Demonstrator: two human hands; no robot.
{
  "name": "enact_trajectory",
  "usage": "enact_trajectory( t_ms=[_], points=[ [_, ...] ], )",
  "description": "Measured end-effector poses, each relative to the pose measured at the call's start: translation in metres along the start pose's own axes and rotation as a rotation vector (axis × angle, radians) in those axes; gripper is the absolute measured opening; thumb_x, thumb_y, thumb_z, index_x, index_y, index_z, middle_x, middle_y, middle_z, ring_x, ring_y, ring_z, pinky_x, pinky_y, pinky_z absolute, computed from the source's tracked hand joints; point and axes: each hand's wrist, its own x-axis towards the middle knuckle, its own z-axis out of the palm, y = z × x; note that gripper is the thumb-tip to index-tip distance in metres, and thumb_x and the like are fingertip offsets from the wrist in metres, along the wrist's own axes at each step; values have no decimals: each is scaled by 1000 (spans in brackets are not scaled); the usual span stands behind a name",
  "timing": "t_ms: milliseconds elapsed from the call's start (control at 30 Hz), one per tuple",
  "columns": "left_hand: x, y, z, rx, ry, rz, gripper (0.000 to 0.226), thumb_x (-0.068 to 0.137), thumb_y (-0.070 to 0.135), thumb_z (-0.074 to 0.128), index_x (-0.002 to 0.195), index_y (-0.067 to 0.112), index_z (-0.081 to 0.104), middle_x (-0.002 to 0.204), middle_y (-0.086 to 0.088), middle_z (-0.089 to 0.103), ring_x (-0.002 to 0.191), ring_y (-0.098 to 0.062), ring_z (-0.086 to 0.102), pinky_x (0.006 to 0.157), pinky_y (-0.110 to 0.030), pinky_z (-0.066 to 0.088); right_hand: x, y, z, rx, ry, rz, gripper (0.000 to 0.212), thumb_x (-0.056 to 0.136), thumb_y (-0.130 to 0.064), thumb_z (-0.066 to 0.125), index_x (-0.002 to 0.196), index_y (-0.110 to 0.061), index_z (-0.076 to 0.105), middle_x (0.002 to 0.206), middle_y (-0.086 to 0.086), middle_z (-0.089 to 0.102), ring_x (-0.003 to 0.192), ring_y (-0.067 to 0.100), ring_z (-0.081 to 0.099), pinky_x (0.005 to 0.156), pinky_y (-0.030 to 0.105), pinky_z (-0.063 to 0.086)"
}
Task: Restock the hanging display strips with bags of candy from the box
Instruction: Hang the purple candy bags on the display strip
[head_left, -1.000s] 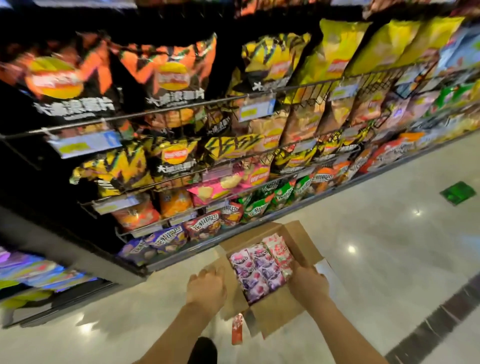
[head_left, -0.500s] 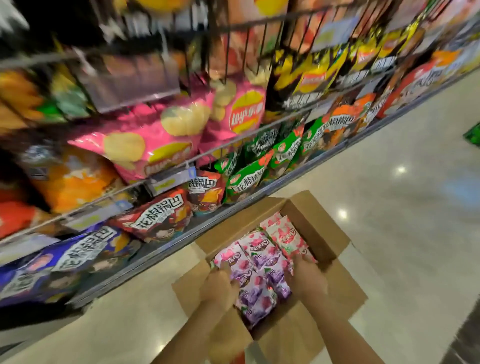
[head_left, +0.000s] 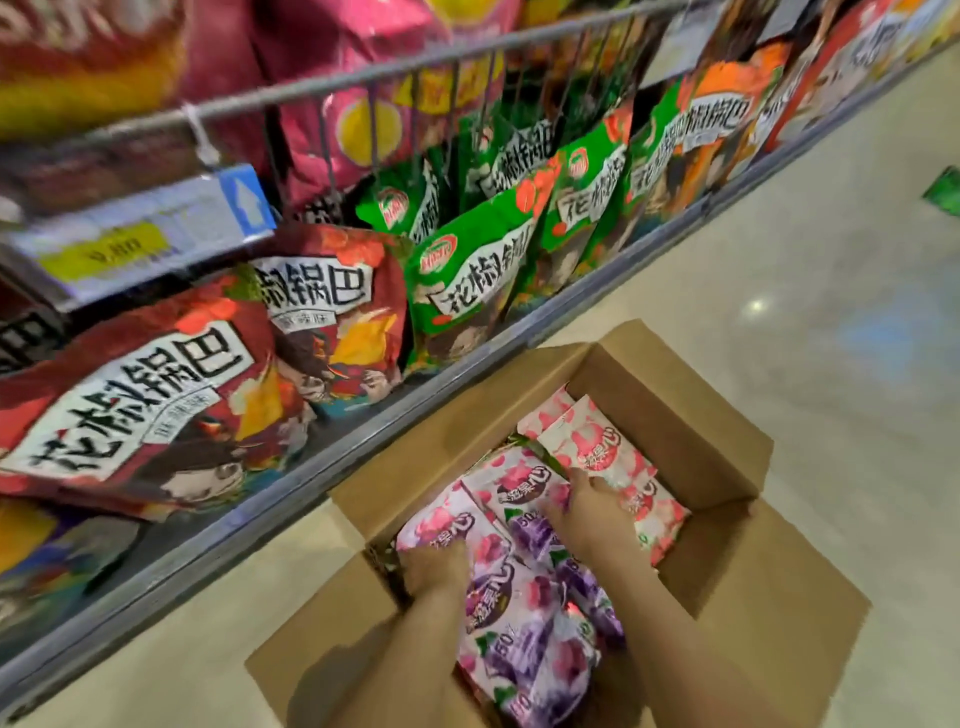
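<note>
Both my hands are down inside the cardboard box (head_left: 680, 415), which sits open on the floor (head_left: 779, 234) just beside the bottom shelf edge (head_left: 363, 452), flaps spread so I can reach straight in from above; my left hand (head_left: 434, 571) is at the near left side of the stack, fingers curled down over the edge of a purple-and-pink candy bag (head_left: 519, 639), gripping it, I judge, to pry it loose from the tight packing; my right hand (head_left: 592, 512) lies across the middle of the load, fingers pressing on the pale pink bags (head_left: 592, 447) toward the far end, but whether they pinch a bag or merely rest on it I cannot tell, since the fingertips are blurred against the wrapper; the bags lie flat and overlapping, shingled from near to far, so working from two sides seems the sensible way to lift a bunch without spilling the rest; the hanging display strips are not in view, only wire-fronted shelves with red snack bags (head_left: 156, 405) and green snack bags (head_left: 478, 270) leaning forward beside the box; restocking seems barely begun, the box still looking full; the slippery film could let a bag slide out if I lift too many at once.
</note>
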Motion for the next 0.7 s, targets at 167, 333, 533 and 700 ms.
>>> enact_trajectory(
  t_ms=[167, 333, 533, 700],
  points=[
    [19, -9, 4, -138, 59, -18, 46, 86, 1, 61, 126, -12, 44, 128, -25, 54, 116, -38, 53, 94, -41, 46, 17, -2, 12, 46, -49, 106, 75, 85, -59, 51, 141, -14, 28, 138, 13, 45, 128, 35, 40, 101, 48, 40],
    [23, -11, 4, -231, 97, 18, 50, 82, 3, 67, 127, -8, 47, 128, -24, 55, 116, -37, 54, 97, -44, 46, 21, -12, 13, -29, -7, 152, 81, 79, -54, 64, 141, -15, 29, 142, 12, 39, 132, 33, 34, 107, 48, 28],
    [26, -10, 5, -241, -5, -52, 65, 76, 11, 76, 130, -2, 41, 130, -22, 52, 114, -39, 54, 94, -43, 47, 20, -12, 14, 235, -149, 124, 37, 78, -27, 71, 56, -14, 44, 61, 1, 49, 52, 15, 45, 56, 25, 40],
    [24, -11, 8, -178, -140, -118, 67, 80, 5, 70, 137, 3, 35, 134, -19, 49, 118, -39, 51, 95, -49, 48, 11, -1, 10, 474, -180, 138, 33, 76, -7, 63, 57, -16, 38, 56, 2, 38, 50, 16, 37, 53, 25, 34]
  ],
)
